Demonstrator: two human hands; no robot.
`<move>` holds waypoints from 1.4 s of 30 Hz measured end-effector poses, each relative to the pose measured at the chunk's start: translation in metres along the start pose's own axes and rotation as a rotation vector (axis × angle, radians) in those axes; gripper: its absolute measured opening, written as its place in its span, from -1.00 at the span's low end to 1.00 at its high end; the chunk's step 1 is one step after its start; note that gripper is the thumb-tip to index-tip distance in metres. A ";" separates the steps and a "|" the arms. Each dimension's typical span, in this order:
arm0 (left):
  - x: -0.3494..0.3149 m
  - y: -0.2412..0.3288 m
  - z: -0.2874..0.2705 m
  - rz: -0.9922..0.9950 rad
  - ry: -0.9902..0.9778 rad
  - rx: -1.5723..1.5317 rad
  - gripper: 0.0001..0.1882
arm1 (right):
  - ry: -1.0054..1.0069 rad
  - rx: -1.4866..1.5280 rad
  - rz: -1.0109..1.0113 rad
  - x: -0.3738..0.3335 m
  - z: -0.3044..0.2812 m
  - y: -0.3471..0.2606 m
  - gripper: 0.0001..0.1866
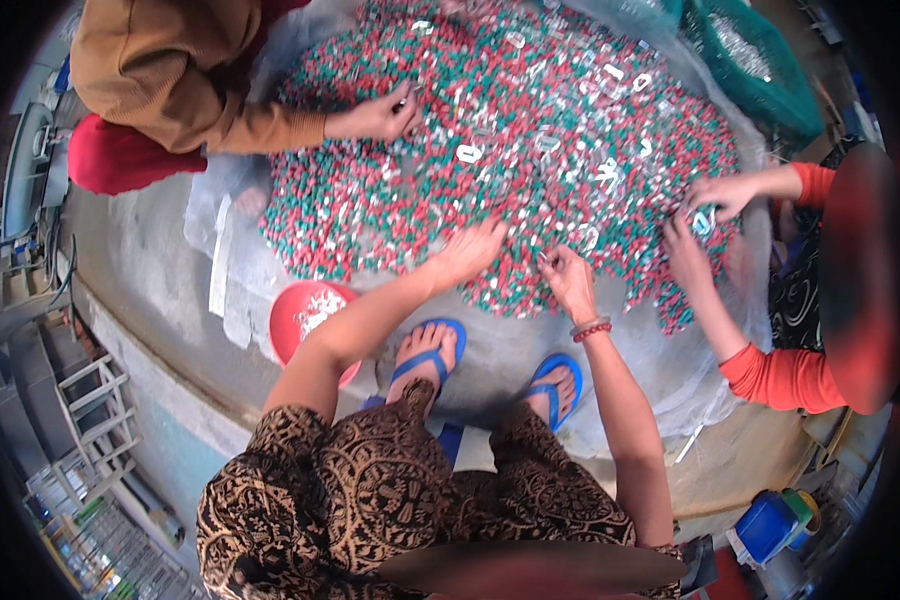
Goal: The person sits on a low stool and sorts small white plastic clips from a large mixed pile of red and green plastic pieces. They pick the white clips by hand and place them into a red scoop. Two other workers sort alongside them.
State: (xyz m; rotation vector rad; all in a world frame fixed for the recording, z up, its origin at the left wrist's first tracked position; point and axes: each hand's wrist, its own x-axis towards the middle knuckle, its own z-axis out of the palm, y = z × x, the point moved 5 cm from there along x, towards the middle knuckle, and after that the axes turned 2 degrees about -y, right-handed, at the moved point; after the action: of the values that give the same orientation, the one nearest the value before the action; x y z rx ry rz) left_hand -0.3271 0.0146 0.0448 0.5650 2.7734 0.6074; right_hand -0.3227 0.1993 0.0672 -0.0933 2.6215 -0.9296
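A wide heap of small red, green and white pieces (370,215) lies spread on a clear plastic sheet before me. My left hand (473,250) reaches onto its near edge, fingers stretched out over the pieces; their tips are slightly blurred. Just to the right, my right hand (570,284), with a red bead bracelet at the wrist, pinches a small whitish piece (543,257) between thumb and finger. Its exact kind is too small to make out. Beside my left forearm stands a red bowl (282,322) holding small white pieces (320,310).
At the far left, a co-worker's hand (395,113) in a brown sleeve works over the heap. On the right, another person's hands (705,215) hold something pale. A green mesh sack (785,105) lies at the far right. My blue sandals (454,345) are between bowl and heap.
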 end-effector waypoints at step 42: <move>0.000 -0.016 -0.064 -0.266 0.034 -0.471 -0.64 | -0.132 0.045 -0.051 0.012 -0.022 0.008 -0.68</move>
State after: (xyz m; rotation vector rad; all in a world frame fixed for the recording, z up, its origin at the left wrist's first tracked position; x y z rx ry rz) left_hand -0.3527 -0.0212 0.0944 0.0836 2.5361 1.1589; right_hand -0.3416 0.2166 0.0746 -0.2044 2.4865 -0.9647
